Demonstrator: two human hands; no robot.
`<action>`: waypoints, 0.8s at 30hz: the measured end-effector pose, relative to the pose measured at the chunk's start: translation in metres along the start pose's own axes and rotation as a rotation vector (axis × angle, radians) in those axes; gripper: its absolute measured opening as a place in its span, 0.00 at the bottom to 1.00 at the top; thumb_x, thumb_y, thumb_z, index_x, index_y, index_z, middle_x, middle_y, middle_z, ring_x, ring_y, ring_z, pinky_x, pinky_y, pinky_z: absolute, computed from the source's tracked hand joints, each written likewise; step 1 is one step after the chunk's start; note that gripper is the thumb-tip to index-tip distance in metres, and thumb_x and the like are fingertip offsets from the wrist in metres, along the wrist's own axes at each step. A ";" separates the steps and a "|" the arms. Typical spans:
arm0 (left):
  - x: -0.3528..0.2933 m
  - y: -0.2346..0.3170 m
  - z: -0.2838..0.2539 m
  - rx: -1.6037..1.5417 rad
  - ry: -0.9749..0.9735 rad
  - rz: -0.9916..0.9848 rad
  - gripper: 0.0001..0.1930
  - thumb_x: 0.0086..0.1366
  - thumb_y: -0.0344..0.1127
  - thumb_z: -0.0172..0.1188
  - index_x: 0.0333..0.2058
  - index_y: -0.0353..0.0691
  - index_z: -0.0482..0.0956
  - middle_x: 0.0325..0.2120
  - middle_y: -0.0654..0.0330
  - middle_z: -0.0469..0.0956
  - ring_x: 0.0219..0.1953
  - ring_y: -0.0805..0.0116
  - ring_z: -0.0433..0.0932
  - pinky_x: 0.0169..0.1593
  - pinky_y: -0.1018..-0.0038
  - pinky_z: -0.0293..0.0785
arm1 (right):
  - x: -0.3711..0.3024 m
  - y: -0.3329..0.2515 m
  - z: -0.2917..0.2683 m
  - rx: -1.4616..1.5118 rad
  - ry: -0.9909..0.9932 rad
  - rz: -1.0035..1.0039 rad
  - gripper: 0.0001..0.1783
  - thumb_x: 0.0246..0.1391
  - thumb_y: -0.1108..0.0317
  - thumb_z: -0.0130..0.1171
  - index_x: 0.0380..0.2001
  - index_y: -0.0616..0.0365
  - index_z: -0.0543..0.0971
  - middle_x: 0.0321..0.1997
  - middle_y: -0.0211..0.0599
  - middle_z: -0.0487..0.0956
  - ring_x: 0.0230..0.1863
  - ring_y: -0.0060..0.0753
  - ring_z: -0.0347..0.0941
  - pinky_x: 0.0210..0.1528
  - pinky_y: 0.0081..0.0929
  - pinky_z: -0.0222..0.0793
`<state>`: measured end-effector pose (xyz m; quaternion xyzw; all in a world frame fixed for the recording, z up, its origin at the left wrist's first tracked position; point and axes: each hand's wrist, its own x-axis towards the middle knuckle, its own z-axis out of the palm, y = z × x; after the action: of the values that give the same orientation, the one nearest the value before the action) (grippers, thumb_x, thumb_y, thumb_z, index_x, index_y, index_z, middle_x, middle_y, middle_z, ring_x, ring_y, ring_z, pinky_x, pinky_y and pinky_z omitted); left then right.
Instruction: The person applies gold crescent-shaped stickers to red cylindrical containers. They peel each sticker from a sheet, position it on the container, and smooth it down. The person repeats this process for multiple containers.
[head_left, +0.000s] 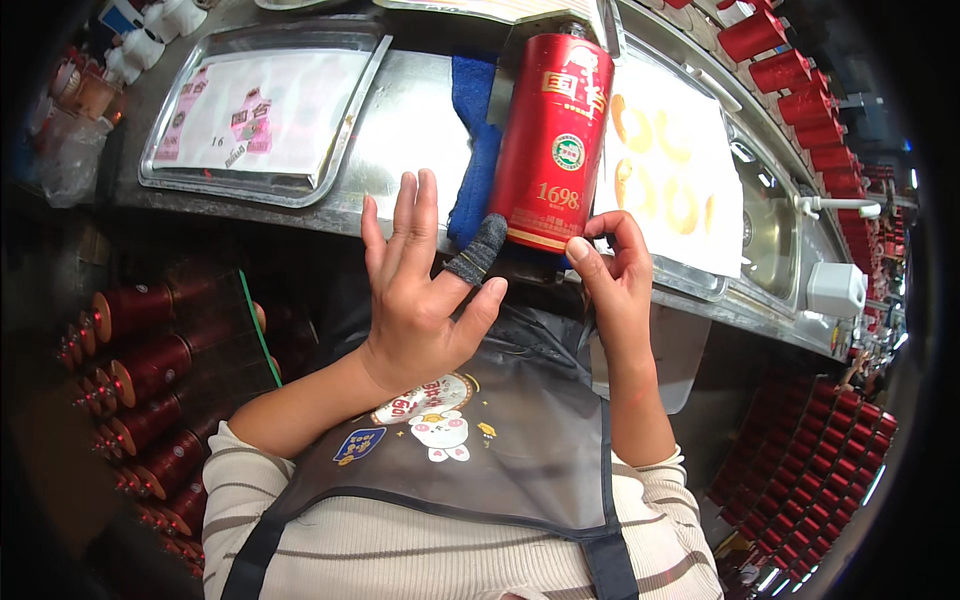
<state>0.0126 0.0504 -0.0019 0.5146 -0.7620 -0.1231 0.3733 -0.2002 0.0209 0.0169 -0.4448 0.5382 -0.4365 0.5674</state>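
Observation:
A red bottle (548,145) with gold and white print and a round green-and-white emblem lies over a blue cloth (470,190), its neck pointing away from me. My right hand (620,275) grips the bottle's lower right corner, thumb on the front and fingers curled at the side. With fingers spread, my left hand (425,285) hovers at the lower left. A dark grey knitted finger sleeve (476,252) covers its index finger, whose tip meets the bottle's lower left edge. Whether that tip presses on the bottle, I cannot tell.
At left on the metal bench, a clear tray (330,175) holds a sheet with pink decals. A white sheet with yellow shapes (665,170) lies right of the bottle, near a metal sink (775,235) and white jug (836,290). Red bottles (150,370) are stacked below left; more stand right.

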 end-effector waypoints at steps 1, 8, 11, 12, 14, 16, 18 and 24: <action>0.002 0.001 0.000 0.021 -0.004 0.020 0.17 0.57 0.39 0.67 0.21 0.27 0.80 0.67 0.24 0.53 0.70 0.26 0.51 0.67 0.31 0.34 | 0.001 0.002 0.000 0.005 0.007 -0.018 0.16 0.58 0.67 0.67 0.39 0.58 0.69 0.29 0.30 0.80 0.26 0.07 0.68 0.28 0.09 0.59; 0.020 0.013 -0.012 0.131 -0.073 0.142 0.12 0.54 0.38 0.68 0.30 0.33 0.86 0.66 0.27 0.56 0.69 0.28 0.55 0.66 0.30 0.38 | 0.003 0.015 -0.001 0.018 0.008 -0.073 0.15 0.59 0.67 0.67 0.38 0.59 0.69 0.27 0.28 0.79 0.24 0.05 0.65 0.25 0.08 0.56; 0.031 0.020 -0.015 0.179 -0.119 0.221 0.12 0.52 0.37 0.68 0.32 0.36 0.86 0.66 0.29 0.58 0.68 0.29 0.58 0.66 0.29 0.41 | 0.004 0.014 0.001 0.028 0.008 -0.088 0.15 0.59 0.66 0.66 0.37 0.60 0.70 0.26 0.26 0.78 0.23 0.05 0.65 0.24 0.08 0.55; 0.035 0.022 -0.015 0.197 -0.126 0.247 0.12 0.51 0.37 0.68 0.32 0.36 0.86 0.66 0.30 0.58 0.68 0.29 0.59 0.65 0.29 0.42 | 0.005 0.014 0.001 0.030 0.010 -0.097 0.14 0.60 0.66 0.66 0.37 0.60 0.70 0.26 0.25 0.78 0.23 0.05 0.65 0.24 0.08 0.55; 0.042 0.024 -0.013 0.231 -0.121 0.314 0.12 0.48 0.37 0.68 0.31 0.36 0.85 0.66 0.33 0.61 0.65 0.29 0.62 0.65 0.28 0.45 | 0.005 0.011 -0.004 -0.023 -0.014 -0.079 0.12 0.61 0.67 0.64 0.38 0.60 0.71 0.28 0.25 0.78 0.25 0.05 0.66 0.26 0.09 0.58; 0.049 0.028 -0.015 0.259 -0.176 0.353 0.17 0.46 0.35 0.69 0.38 0.40 0.85 0.64 0.34 0.64 0.64 0.32 0.65 0.64 0.29 0.47 | 0.005 0.012 -0.009 -0.024 -0.029 -0.065 0.10 0.61 0.68 0.62 0.39 0.61 0.72 0.31 0.26 0.77 0.27 0.06 0.67 0.28 0.09 0.60; 0.056 0.033 -0.014 0.289 -0.183 0.399 0.15 0.45 0.35 0.68 0.35 0.39 0.85 0.61 0.37 0.69 0.61 0.31 0.69 0.63 0.29 0.51 | 0.005 0.017 -0.013 0.028 -0.043 -0.053 0.09 0.62 0.71 0.60 0.42 0.61 0.73 0.35 0.27 0.77 0.30 0.07 0.68 0.31 0.10 0.63; 0.071 0.040 0.030 0.308 -0.091 0.478 0.09 0.46 0.35 0.63 0.20 0.33 0.79 0.58 0.36 0.72 0.60 0.30 0.69 0.63 0.27 0.53 | 0.001 0.018 -0.025 -0.012 -0.081 -0.060 0.11 0.61 0.78 0.56 0.47 0.62 0.74 0.37 0.25 0.76 0.29 0.08 0.68 0.31 0.11 0.64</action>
<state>-0.0494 0.0000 0.0316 0.3651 -0.8874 0.0627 0.2744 -0.2246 0.0226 -0.0014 -0.4813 0.5039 -0.4316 0.5728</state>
